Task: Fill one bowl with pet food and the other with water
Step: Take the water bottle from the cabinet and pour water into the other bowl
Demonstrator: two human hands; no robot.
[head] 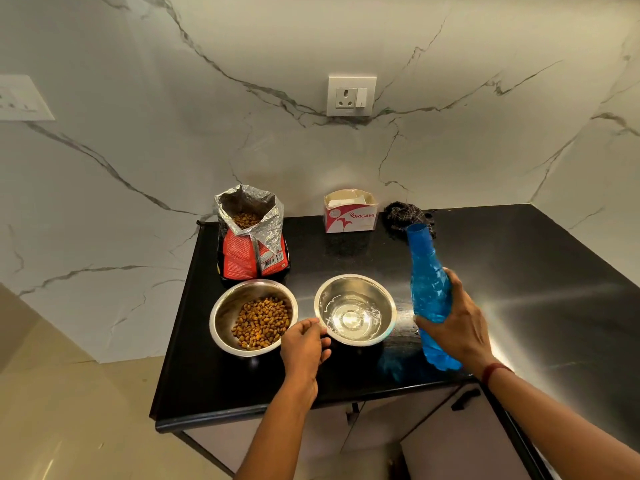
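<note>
Head view, single frame. Both bowls sit side by side near the front of the counter (242,386), rims close but apart.

Task status (judgement): approx. complete.
- Kibble bowl (221,308), left: holds a heap of brown kibble.
- Water bowl (382,296), right: shallow clear water over the base.

Hands:
- Left hand (304,346): fingers (311,323) curl onto the near-left rim of the water bowl, pinching it.
- Right hand (457,327): fingers (453,282) wrap the blue bottle (427,289) at mid-body. Bottle leans, neck up and to the left, base low and near the front counter edge.

Risks:
1. Bottle mouth shows no cap, though the angle is poor and this is not certain. If uncapped w/ water left, a further tilt spills onto the counter.
2. Bottle base is close to the edge. Set down there, it may slide off.
3. A pull on the water bowl rim could slosh water. The kibble bowl is adjacent, so the food could get wet.
4. Pet food bag (252,251) stands open-topped just behind the kibble bowl. A knock from either arm could tip it and scatter food.

Misc. at rear, well clear of the bowls: tissue box (349,211), dark cloth (405,213).
</note>
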